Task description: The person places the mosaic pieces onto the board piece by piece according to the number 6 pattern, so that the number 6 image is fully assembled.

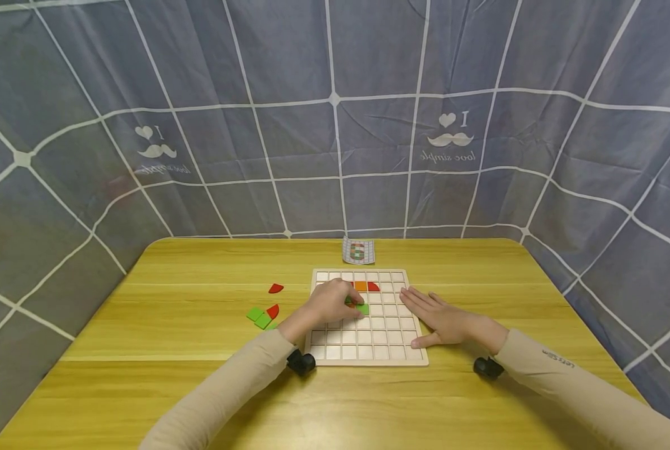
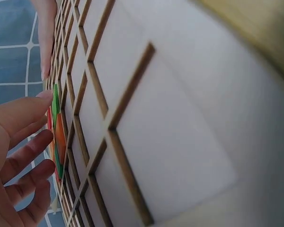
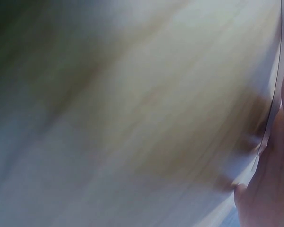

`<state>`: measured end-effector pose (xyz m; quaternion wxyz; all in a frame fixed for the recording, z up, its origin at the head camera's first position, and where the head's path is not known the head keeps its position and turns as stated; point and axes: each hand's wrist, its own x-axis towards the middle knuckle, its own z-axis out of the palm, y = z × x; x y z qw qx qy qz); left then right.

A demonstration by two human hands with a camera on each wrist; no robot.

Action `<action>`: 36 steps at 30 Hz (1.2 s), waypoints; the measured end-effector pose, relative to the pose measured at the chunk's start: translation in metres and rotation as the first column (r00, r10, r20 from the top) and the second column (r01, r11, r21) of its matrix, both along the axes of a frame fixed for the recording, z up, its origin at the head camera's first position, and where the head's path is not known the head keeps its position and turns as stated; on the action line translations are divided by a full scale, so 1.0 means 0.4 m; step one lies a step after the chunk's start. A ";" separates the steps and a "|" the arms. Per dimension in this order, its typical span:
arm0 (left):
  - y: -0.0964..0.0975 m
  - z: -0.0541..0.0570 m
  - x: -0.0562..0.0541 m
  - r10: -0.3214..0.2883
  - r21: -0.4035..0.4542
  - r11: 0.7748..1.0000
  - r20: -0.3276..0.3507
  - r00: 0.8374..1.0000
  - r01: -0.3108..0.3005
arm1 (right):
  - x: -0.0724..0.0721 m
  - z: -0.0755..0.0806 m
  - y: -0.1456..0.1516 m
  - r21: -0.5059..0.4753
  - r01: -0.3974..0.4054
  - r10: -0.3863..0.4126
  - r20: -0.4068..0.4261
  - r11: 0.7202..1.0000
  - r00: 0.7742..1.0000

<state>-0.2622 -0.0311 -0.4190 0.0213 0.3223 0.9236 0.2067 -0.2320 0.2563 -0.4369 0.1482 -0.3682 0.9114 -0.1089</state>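
Observation:
A pale wooden grid board (image 1: 380, 355) lies on the table with coloured tiles in some cells. My left hand (image 1: 332, 301) is over its middle, fingers loosely bent at a green tile (image 1: 362, 309) and orange ones partly hidden beneath them. In the left wrist view, the thumb tip is beside a green tile (image 2: 56, 98), the other fingers spread apart near an orange tile (image 2: 60, 135). Farther up the board are an orange square (image 1: 360, 286) and a red quarter-round tile (image 1: 373, 287). My right hand (image 1: 439, 319) rests flat on the board's right edge, fingers straight.
Left of the board lie several loose tiles: green squares (image 1: 263, 320), a red quarter-round (image 1: 272, 310) and another red piece (image 1: 275, 288) farther back. Behind the board stands a small printed pattern card (image 1: 358, 251). A grey checked curtain (image 1: 290, 144) hangs around the wooden table (image 1: 200, 269).

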 end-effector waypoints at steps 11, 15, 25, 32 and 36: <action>-0.045 0.016 0.004 0.051 0.042 0.998 0.021 0.998 -0.052 | 0.004 0.004 -0.001 -0.001 -0.010 0.010 -0.001 1.000 1.000; -0.069 0.015 0.003 0.074 0.067 0.995 0.008 0.997 -0.074 | 0.004 0.005 -0.003 -0.004 -0.015 0.015 -0.007 1.000 1.000; -0.143 0.019 0.007 0.123 0.087 0.989 -0.020 0.992 -0.121 | 0.004 0.003 0.001 0.004 -0.008 0.008 -0.001 1.000 1.000; -0.204 0.028 0.013 0.173 0.077 0.983 -0.041 0.984 -0.169 | 0.001 -0.003 0.001 -0.010 0.002 -0.002 0.007 1.000 1.000; -0.242 0.036 0.021 0.204 0.070 0.977 -0.040 0.978 -0.201 | -0.002 -0.007 0.001 -0.007 0.000 0.000 0.005 1.000 1.000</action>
